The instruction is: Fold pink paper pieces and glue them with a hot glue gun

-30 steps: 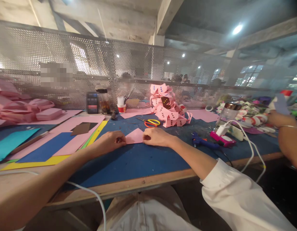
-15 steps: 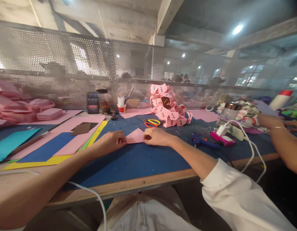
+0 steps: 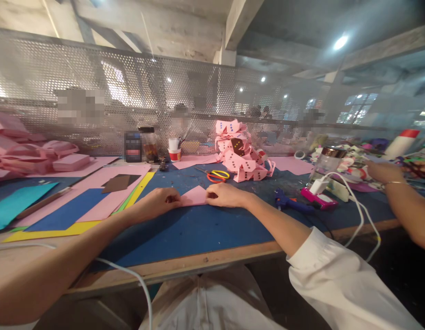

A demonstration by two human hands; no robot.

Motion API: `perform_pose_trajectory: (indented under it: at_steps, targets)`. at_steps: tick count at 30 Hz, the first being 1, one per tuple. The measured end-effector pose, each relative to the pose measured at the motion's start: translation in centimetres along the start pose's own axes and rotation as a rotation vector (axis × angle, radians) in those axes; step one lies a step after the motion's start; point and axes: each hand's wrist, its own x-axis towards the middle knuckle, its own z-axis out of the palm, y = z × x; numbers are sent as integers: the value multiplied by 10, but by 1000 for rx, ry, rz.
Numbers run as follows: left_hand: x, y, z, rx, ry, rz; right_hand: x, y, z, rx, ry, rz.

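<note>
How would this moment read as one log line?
left hand: holds left end of pink paper | right hand: holds right end | scissors: on blue mat, untouched | glue gun: right of right hand

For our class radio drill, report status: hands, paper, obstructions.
Left hand, right hand: pinching pink paper at opposite sides. Paper's corner points away. Red-and-yellow scissors just beyond right hand.

Bare grey concrete beams (image 3: 241, 23), a perforated grey metal partition (image 3: 146, 91), pink folded-paper pieces (image 3: 26, 158) heaped at left and a blue glue gun (image 3: 299, 207) at right on the blue-topped surface (image 3: 198, 238) show a paper-craft workshop.
</note>
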Motion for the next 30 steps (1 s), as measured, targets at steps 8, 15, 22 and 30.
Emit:
perform_pose_trajectory:
  at_steps: [8, 15, 22, 30]
  targets:
    - [2, 2, -2, -36, -18, -41, 3, 2, 1, -53, -5, 55]
    - [4, -4, 3, -60, 5, -42, 2, 2, 0, -51, 9, 68]
    - [4, -7, 5, -66, 22, -43, 1, 2, -1, -67, 15, 44]
    - [4, 2, 1, 28, 35, -19, -1, -1, -1, -75, 19, -11]
